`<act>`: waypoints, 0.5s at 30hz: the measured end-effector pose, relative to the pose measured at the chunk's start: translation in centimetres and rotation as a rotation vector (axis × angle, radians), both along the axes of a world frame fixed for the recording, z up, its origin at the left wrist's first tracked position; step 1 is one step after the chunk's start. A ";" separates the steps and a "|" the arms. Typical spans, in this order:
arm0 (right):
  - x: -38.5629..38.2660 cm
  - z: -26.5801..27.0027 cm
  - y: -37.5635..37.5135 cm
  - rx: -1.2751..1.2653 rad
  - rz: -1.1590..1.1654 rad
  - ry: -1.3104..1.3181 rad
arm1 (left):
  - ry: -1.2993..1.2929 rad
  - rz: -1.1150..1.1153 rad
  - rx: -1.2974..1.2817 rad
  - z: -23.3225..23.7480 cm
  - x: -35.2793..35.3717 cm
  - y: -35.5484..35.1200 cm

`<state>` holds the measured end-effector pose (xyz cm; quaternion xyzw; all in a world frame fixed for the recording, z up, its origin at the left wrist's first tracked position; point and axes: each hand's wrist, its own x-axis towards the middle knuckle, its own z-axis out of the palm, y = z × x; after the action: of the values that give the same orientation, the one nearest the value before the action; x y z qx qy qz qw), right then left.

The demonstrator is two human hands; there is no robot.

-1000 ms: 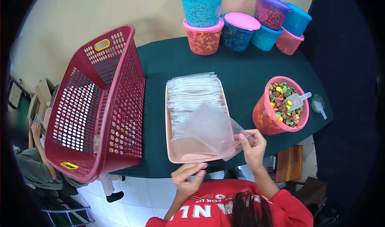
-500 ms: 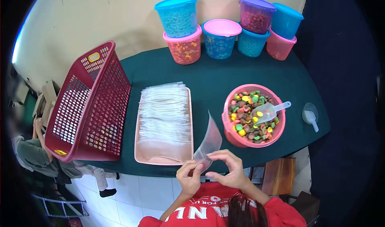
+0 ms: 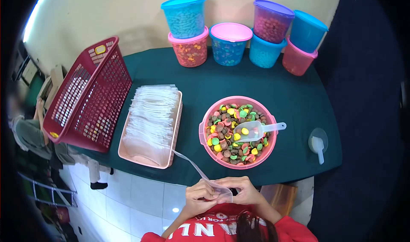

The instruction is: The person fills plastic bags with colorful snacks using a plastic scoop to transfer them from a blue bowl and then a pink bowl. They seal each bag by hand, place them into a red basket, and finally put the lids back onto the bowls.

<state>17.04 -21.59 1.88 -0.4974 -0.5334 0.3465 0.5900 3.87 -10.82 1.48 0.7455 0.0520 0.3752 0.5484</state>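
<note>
A clear plastic bag (image 3: 224,194) is pinched between my two hands, close to my body at the table's front edge. My left hand (image 3: 199,198) has its fingers closed on one side of the bag. On the other side, the fingers and thumb of my right hand (image 3: 240,189) grip the bag's edge. The bag's long end trails up and left toward a pink tray (image 3: 176,131) packed with a stack of similar clear bags (image 3: 151,114). Just beyond my hands stands a pink tub (image 3: 203,133) of colorful round pieces, with a clear scoop (image 3: 252,132) resting in it.
A maroon laundry basket (image 3: 96,96) stands at the left. Stacked lidded tubs (image 3: 185,22) line the table's back by the wall. A small clear dish (image 3: 318,141) with a white scoop lies at the right. Another person (image 3: 36,135) is at the far left.
My hands have drawn closer to my body, and the bag now leans left, seen nearly edge-on, instead of standing up. The view has shifted, so the tub and tray appear further left.
</note>
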 end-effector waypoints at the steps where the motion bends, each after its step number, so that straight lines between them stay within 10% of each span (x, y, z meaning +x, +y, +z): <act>1: 0.4 0.2 0.0 -0.016 0.036 0.019 | 0.017 -0.037 0.041 0.3 0.0 0.2; 15: 1.5 1.8 1.7 -0.034 -0.017 0.029 | -0.116 -0.240 0.038 3.3 1.9 4.2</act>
<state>18.53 -19.90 3.71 -0.5070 -0.5146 0.3577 0.5918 5.76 -6.61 4.77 0.7337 -0.0767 0.3501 0.5772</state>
